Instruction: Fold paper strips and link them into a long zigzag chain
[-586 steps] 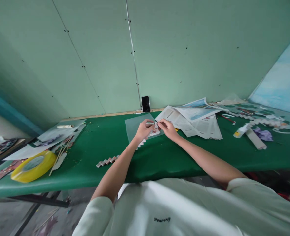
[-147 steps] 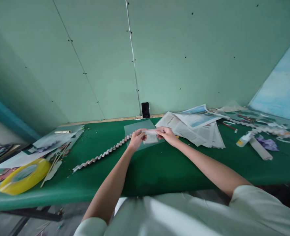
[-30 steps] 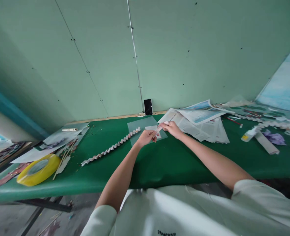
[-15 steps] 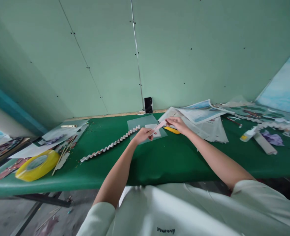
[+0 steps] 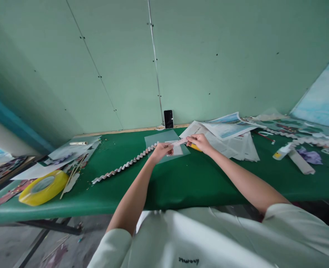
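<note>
A narrow pale pink paper strip (image 5: pixel 180 142) is stretched between my two hands. My left hand (image 5: pixel 162 150) pinches its left end, and my right hand (image 5: pixel 199 142) pinches the right end. Below the strip lies a small white piece of paper (image 5: pixel 177 150) on a translucent sheet (image 5: pixel 153 140). A zigzag chain of folded paper (image 5: pixel 125 165) runs from beside my left hand down to the left across the green table. Partly hidden by my right hand is a yellow utility knife (image 5: pixel 195 147).
Printed sheets (image 5: pixel 231 143) spread out right of my hands. A phone (image 5: pixel 168 119) leans on the wall behind. A roll of yellow tape (image 5: pixel 44 187) and thin sticks (image 5: pixel 73 174) lie at left. A glue bottle (image 5: pixel 281 152) and a purple crumpled cloth or paper (image 5: pixel 309 156) are at right.
The pink strip has tilted from a steeper slant to nearly level. My left hand has moved slightly up and left; my right hand has shifted slightly. Both still pinch the strip.
</note>
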A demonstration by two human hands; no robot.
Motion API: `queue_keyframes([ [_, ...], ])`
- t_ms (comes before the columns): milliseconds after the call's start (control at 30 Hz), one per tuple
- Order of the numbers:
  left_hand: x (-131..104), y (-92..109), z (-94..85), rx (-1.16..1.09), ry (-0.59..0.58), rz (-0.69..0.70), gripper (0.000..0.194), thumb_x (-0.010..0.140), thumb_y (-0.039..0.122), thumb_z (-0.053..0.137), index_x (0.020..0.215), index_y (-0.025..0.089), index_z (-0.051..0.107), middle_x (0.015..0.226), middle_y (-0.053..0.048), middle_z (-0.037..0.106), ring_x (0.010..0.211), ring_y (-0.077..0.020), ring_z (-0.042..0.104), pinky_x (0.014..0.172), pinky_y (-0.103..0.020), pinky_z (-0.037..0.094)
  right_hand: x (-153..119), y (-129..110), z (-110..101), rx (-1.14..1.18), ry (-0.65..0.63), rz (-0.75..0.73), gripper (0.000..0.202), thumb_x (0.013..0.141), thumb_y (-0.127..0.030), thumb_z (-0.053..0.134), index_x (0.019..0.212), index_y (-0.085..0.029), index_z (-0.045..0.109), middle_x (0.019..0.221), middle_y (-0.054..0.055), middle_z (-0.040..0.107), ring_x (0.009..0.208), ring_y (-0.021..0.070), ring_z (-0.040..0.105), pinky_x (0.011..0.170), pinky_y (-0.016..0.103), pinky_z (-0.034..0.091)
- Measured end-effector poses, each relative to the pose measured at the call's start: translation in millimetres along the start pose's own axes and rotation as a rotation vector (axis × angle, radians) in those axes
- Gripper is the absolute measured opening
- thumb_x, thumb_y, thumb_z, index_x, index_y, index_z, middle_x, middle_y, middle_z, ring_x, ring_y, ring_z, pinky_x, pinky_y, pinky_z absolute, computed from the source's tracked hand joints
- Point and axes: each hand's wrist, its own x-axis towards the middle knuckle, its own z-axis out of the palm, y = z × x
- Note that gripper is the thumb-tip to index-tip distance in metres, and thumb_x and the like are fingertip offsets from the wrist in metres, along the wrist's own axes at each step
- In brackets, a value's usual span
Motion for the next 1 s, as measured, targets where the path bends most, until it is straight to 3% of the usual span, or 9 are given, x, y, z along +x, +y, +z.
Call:
queue_keyframes([
  [100,0,3,-2.3,-0.067,0.046,0.039,0.05,0.079,0.059,0.083,0.081,0.009,0.077,0.072,-0.009,0.07,0.065,-0.015,0.062,0.067,-0.029,0.048,2,7,3,0.056,0.013,0.018,0.045,0.085,-0.062,0.078,0.078,-0.018,0.082,0.079,0.012,0.079,0.073,0.0225,0.071,0.078,0.039,0.059],
  [333,-2,13,-7.8,-0.25,0.101,0.03,0.062,0.069,0.048,0.093,0.114,0.007,0.08,0.067,-0.005,0.068,0.061,-0.013,0.058,0.065,-0.029,0.044,1,15,17,0.353,0.051,0.137,0.042,0.074,-0.05,0.092,0.104,-0.022,0.083,0.088,0.008,0.081,0.082,0.0206,0.074,0.084,0.036,0.06],
  [567,-2,17,-4.2,-0.275,0.141,0.037,0.063,0.071,0.044,0.092,0.118,0.005,0.08,0.064,-0.004,0.066,0.06,-0.011,0.053,0.064,-0.029,0.041,4,17,15,0.448,0.063,0.141,0.038,0.07,-0.042,0.095,0.1,-0.022,0.084,0.085,0.006,0.081,0.079,0.0197,0.076,0.078,0.034,0.06],
  [833,-6,16,-1.9,-0.368,0.075,0.053,0.063,0.078,0.04,0.089,0.129,0.005,0.075,0.069,-0.004,0.066,0.065,-0.0117,0.056,0.07,-0.03,0.041,0,21,8,0.489,-0.013,0.129,0.032,0.077,-0.037,0.092,0.105,-0.024,0.085,0.092,0.007,0.083,0.086,0.0215,0.078,0.083,0.035,0.062],
  [1000,-2,17,0.5,-0.372,0.148,0.112,0.049,0.08,0.036,0.086,0.118,0.005,0.08,0.065,-0.004,0.064,0.063,-0.0113,0.055,0.068,-0.03,0.04,3,17,9,0.528,-0.016,0.12,0.032,0.075,-0.037,0.093,0.102,-0.023,0.086,0.093,0.008,0.083,0.09,0.0228,0.079,0.086,0.036,0.062],
])
